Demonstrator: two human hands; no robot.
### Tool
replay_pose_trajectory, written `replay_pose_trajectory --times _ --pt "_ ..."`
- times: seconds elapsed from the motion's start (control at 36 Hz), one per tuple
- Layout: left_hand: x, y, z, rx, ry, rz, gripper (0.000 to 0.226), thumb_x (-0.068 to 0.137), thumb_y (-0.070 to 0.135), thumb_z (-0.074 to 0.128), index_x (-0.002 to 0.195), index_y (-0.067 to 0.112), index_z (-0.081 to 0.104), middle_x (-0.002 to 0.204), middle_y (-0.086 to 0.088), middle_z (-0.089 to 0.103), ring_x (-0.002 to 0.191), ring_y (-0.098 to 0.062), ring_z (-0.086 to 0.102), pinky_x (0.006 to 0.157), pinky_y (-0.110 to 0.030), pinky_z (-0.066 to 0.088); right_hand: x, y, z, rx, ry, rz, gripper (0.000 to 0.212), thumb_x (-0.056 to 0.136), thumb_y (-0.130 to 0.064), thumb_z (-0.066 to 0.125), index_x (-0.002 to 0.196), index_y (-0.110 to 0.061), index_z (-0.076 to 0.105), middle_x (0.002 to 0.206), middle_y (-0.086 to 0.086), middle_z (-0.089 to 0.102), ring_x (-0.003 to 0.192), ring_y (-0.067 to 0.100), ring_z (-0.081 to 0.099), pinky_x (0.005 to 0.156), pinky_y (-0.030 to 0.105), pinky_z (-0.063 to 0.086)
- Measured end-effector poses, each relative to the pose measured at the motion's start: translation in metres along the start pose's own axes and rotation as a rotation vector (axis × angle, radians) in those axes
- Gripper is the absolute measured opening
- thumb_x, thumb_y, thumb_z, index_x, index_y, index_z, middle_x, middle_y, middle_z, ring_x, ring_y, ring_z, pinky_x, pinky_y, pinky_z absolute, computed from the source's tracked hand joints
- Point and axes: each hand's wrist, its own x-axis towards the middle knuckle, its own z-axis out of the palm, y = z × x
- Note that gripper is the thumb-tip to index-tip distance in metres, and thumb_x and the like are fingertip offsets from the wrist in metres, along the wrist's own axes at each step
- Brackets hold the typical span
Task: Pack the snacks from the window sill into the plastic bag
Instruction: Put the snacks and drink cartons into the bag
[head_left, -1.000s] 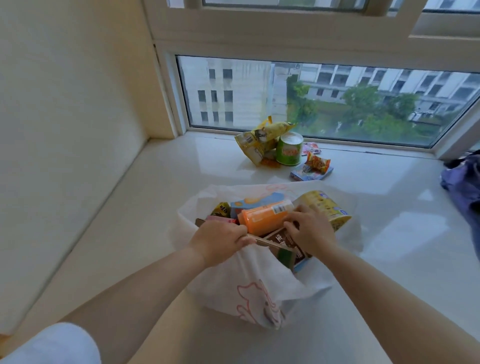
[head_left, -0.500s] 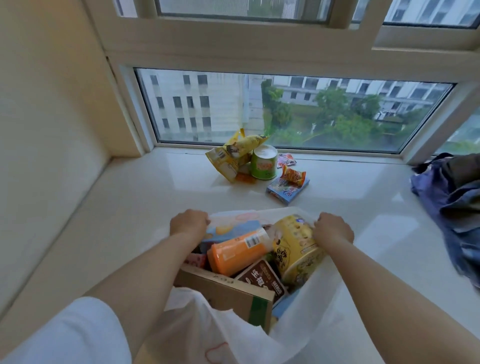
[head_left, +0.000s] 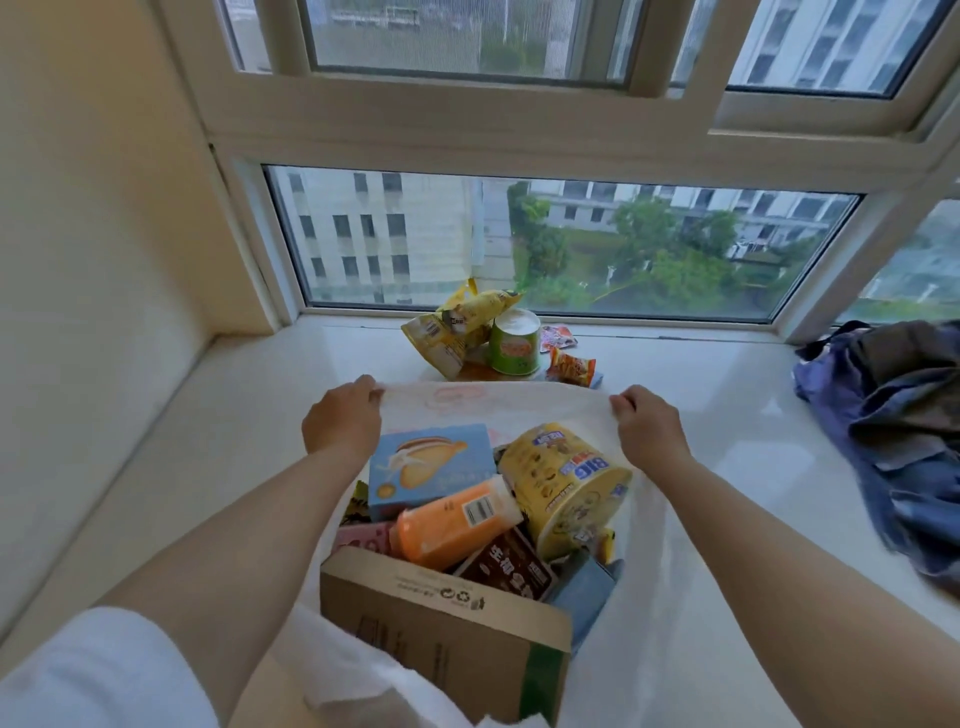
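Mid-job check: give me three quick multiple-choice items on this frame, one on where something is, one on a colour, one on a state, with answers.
1. Where is the green cup?
A. on the sill by the window glass, beyond the bag
B. inside the bag
C. on the clothes at the right

2. What colour is the bottle lying in the plastic bag?
A. blue
B. orange
C. green

3. What are the left hand and right hand doing?
A. both resting flat on the sill
B. one lifting the green cup
C. each gripping the bag's far rim, holding it open

Answers:
1 A: it stands among the yellow packets by the pane, outside the bag.
2 B: its body is orange, with a barcode label.
3 C: fingers of both hands curl over the white edge.
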Motion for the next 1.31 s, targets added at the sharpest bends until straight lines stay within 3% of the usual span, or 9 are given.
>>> replay_pose_trajectory --times 0.19,0.33,0.42,0.47,0.53,0.69,0.81,1.03,1.31 --pt "-0.011 0.01 0.004 0.016 -0.069 0.043 0.03 0.102 0.029 0.033 0.103 0.011 0.056 0.105 -0.013 0.057 0.093 -0.034 0.056 0.067 -0.033 0.038 -0.014 0.026 -0.001 0.074 0.007 0.173 0.04 0.101 -0.03 0.036 0.111 0.0 0.061 0.114 0.019 0.06 0.104 0.032 0.052 0.08 0.032 0.035" --pt "-0.013 0.004 0.003 0.015 -0.07 0.008 0.021 0.101 0.024 0.038 0.103 0.013 0.055 0.107 -0.012 0.052 0.091 -0.033 0.055 0.067 -0.032 0.039 -0.016 0.068 0.0 0.122 -0.117 0.524 0.059 0.095 -0.048 0.038 0.138 -0.007 0.039 0.14 0.017 0.044 0.127 0.035 0.043 0.103 0.043 0.037" --pt "-0.015 0.004 -0.001 0.028 -0.077 -0.011 0.018 0.098 0.016 0.042 0.107 0.017 0.057 0.109 -0.01 0.05 0.09 -0.032 0.055 0.067 -0.032 0.039 -0.019 0.069 -0.001 0.517 -0.289 0.649 0.056 0.09 -0.046 0.056 0.12 0.001 0.054 0.112 0.016 0.061 0.097 0.033 0.061 0.079 0.043 0.053" --pt "-0.015 0.009 -0.005 0.032 -0.079 0.004 0.02 0.097 0.015 0.043 0.109 0.019 0.058 0.111 -0.009 0.049 0.092 -0.031 0.055 0.068 -0.032 0.04 -0.018 0.063 -0.004 0.467 -0.315 0.586 0.045 0.088 -0.032 0.064 0.113 0.006 0.058 0.096 0.017 0.063 0.08 0.03 0.062 0.069 0.04 0.054" --pt "-0.015 0.017 -0.008 0.032 -0.071 0.03 0.02 0.097 0.016 0.044 0.109 0.02 0.059 0.113 -0.008 0.048 0.096 -0.029 0.054 0.069 -0.032 0.041 -0.014 0.055 -0.009 0.275 -0.275 0.497 0.039 0.088 -0.021 0.063 0.112 0.009 0.059 0.104 0.019 0.064 0.089 0.034 0.063 0.08 0.042 0.053" --pt "-0.004 0.034 -0.012 0.115 -0.102 0.078 0.015 0.096 0.02 0.046 0.104 0.022 0.058 0.116 -0.007 0.045 0.105 -0.025 0.048 0.073 -0.033 0.042 -0.007 0.037 -0.046 0.153 0.24 0.244 0.027 0.093 -0.02 0.05 0.113 -0.003 0.058 0.111 0.017 0.061 0.092 0.027 0.051 0.074 0.027 0.036" --pt "0.007 0.038 -0.011 0.149 -0.17 0.054 0.02 0.094 0.023 0.045 0.109 0.02 0.057 0.117 -0.007 0.046 0.108 -0.026 0.048 0.084 -0.036 0.044 -0.007 0.029 -0.043 0.059 0.328 0.092 0.02 0.095 -0.022 0.047 0.107 -0.006 0.054 0.101 0.016 0.062 0.082 0.027 0.049 0.07 0.031 0.035" --pt "0.027 0.089 0.015 -0.058 -0.466 0.361 0.063 0.085 0.055 0.058 0.137 0.024 0.041 0.138 0.0 0.049 0.125 -0.022 0.046 0.101 -0.041 0.042 0.019 0.035 -0.038 -0.199 0.28 0.219 0.024 0.088 -0.023 0.052 0.107 -0.009 0.054 0.116 0.013 0.049 0.105 0.032 0.049 0.076 0.036 0.041" --pt "0.072 0.143 0.091 0.064 -0.603 0.277 0.039 0.1 0.042 0.033 0.125 0.022 0.056 0.129 -0.004 0.055 0.116 -0.025 0.052 0.094 -0.037 0.043 0.112 0.02 0.02 -0.518 -0.05 0.062 0.031 0.092 -0.029 0.045 0.117 -0.015 0.056 0.116 0.007 0.057 0.11 0.026 0.05 0.086 0.035 0.044"
